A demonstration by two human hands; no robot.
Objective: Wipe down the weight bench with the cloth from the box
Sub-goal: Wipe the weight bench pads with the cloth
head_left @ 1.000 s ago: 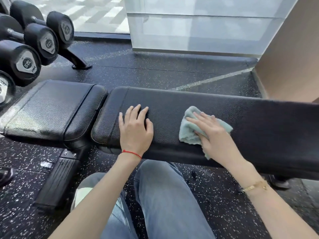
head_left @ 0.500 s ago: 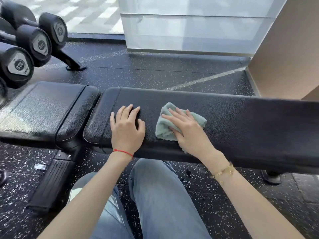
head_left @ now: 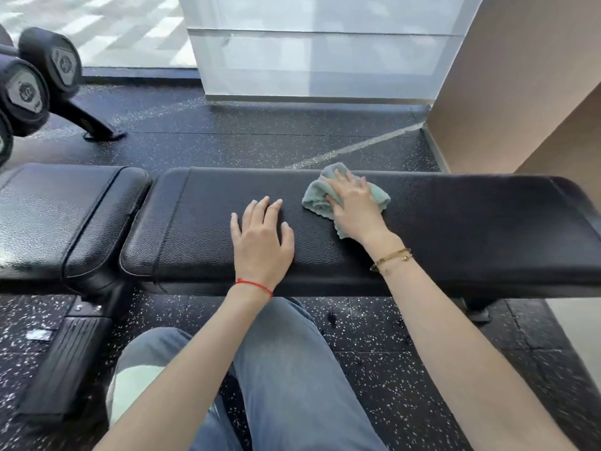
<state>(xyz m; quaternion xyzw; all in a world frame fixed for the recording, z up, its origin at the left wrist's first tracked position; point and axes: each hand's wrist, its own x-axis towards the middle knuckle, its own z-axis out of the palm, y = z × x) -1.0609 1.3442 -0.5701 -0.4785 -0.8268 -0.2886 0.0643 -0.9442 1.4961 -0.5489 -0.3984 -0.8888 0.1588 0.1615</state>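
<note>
A black padded weight bench (head_left: 455,229) runs across the view, its long back pad to the right and its seat pad (head_left: 58,216) to the left. A crumpled pale green cloth (head_left: 317,198) lies on the back pad near its far edge. My right hand (head_left: 354,206) presses flat on the cloth with the fingers stretched out. My left hand (head_left: 260,236) rests flat on the pad a little to the left of the cloth, fingers spread. The box is not in view.
Black dumbbells (head_left: 26,89) sit on a rack at the far left. A tan wall (head_left: 520,86) rises at the right and a glass panel (head_left: 318,53) stands behind the bench. My knees in jeans (head_left: 286,369) are below the bench, over speckled rubber floor (head_left: 227,138).
My right hand has slid the cloth away from me toward the pad's far edge, after first sweeping it left. My left hand has stayed flat on the pad.
</note>
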